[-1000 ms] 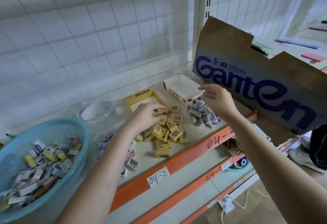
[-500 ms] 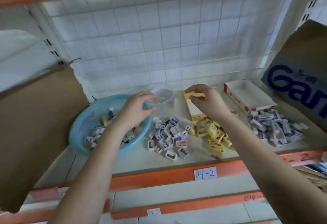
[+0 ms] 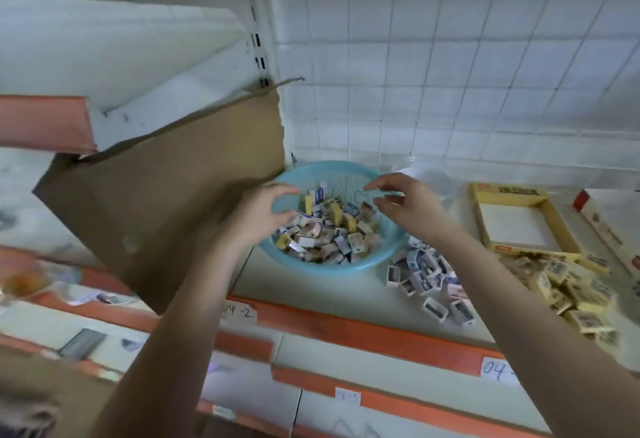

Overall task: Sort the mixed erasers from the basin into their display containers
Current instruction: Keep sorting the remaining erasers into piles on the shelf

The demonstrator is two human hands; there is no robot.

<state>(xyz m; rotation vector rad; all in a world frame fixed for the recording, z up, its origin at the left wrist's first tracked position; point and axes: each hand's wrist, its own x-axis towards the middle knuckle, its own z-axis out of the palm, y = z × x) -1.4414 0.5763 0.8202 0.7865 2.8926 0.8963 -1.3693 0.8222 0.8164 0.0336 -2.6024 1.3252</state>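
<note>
Head view: there is only this one view, and it looks down at a shelf (image 3: pixel 346 328).
Basin: the blue basin (image 3: pixel 346 269) sits in the middle of the shelf.
Erasers: mixed erasers (image 3: pixel 325 233) lie in a heap in the basin.
Left hand: the left hand (image 3: pixel 263 216) is at 9 o'clock on the basin. Its bent fingers reach down onto the erasers. It is too blurry to tell if it grips one.
Right hand: the right hand (image 3: pixel 401 205) hangs over the rim at 2 o'clock. Its fingers are loosely bent and I see nothing in them.
Done: two sorted heaps lie on the shelf. The white and blue pile (image 3: pixel 429 278) is at 4 o'clock from the basin. The yellow pile (image 3: pixel 571 288) is farther out, at about the same clock spot.
Left to do: I think a lot. The basin is far from empty, and the piles are not in their boxes yet.
Containers: there are three. The clear tub (image 3: pixel 436 178) is at 2 o'clock. The yellow box (image 3: pixel 485 226) is at 3 o'clock and shows a bare white floor. The red and white box (image 3: pixel 602 233) is past it and cut off by the edge.
Counts: one basin, two hands, two piles. There are too many erasers to count, well over ten in each heap.
Other things: a cardboard sheet (image 3: pixel 166 216) leans at 9 o'clock. A paper tag (image 3: pixel 239 311) is at 7 o'clock.
</note>
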